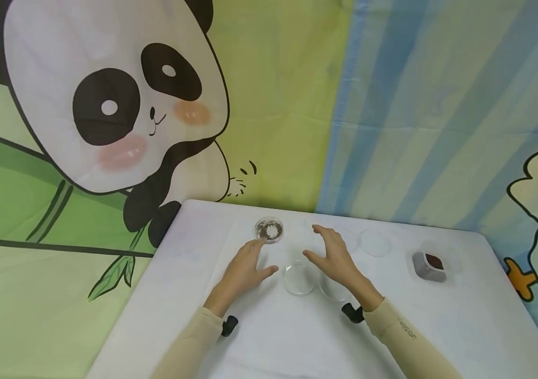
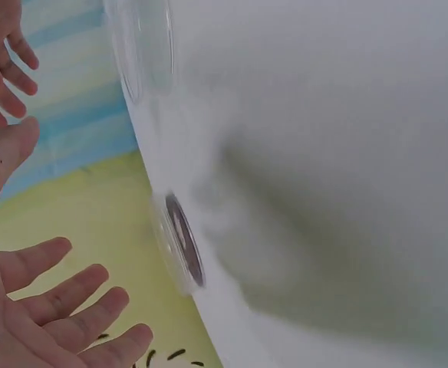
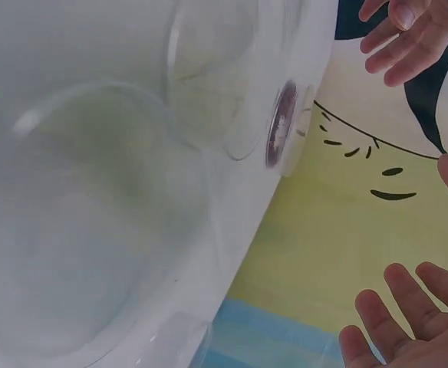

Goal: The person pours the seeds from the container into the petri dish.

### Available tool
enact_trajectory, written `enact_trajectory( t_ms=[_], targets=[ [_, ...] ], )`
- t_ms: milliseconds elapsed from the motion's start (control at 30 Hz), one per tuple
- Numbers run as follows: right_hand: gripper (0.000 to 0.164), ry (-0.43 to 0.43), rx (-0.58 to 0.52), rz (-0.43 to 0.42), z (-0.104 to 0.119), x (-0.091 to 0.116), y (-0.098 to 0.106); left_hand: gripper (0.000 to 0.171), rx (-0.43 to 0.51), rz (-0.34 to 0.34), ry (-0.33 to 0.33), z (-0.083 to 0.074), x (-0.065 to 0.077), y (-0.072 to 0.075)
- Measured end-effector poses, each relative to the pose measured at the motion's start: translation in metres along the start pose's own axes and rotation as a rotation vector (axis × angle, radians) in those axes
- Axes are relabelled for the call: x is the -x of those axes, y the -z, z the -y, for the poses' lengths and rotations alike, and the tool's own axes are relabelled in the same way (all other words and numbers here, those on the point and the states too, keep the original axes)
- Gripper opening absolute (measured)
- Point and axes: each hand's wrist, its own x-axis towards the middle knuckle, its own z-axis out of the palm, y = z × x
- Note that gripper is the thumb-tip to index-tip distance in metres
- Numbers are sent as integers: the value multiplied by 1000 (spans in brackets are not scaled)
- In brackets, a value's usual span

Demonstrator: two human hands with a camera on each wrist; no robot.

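A: Where is the petri dish with dark bits?

B: The dark-filled petri dish [image 1: 269, 229] sits at the back of the white table [image 1: 477, 316], just past the fingertips of the left hand [image 1: 243, 268]. There's a white patch in its middle.

A: Is that hand holding it?

B: No. Its fingers and thumb are spread wide, with nothing in them. The right hand [image 1: 337, 258] is wide too and holds nothing.

A: What's near them?

B: A see-through petri dish [image 1: 299, 279] lies between the hands, a bit closer to the person. A second see-through dish [image 1: 332, 289] is beside it, partly hidden by the right hand. I can't tell if their rims touch.

A: What could go wrong?

B: I think a finger could bump the dark-filled one, tip it and spill the bits. The see-through ones are hard to spot on white, so a low wrist might knock them together.

A: And farther out?

B: A faint see-through disc [image 1: 375, 243], then a small grey tub [image 1: 429, 266] with brown stuff. Behind hangs a panda cloth [image 1: 269, 105].
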Motion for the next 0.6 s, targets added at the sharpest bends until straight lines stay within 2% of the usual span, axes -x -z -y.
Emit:
enact_trajectory(
  t_ms=[233, 367, 467, 600],
  targets=[
    [67, 52, -5, -114, -8, 61, 10, 75, 55, -44, -127, -24, 41, -14],
    [65, 55, 14, -167, -17, 89, 9, 72, 75, -43, -161, -32, 60, -24],
    [66, 50, 21, -220, -23, 103, 9, 70, 102, -52, -175, -35, 68, -30],
    [68, 51, 20, -291, -31, 112, 10, 69, 131, -86, -196, -39, 67, -36]
  ],
)
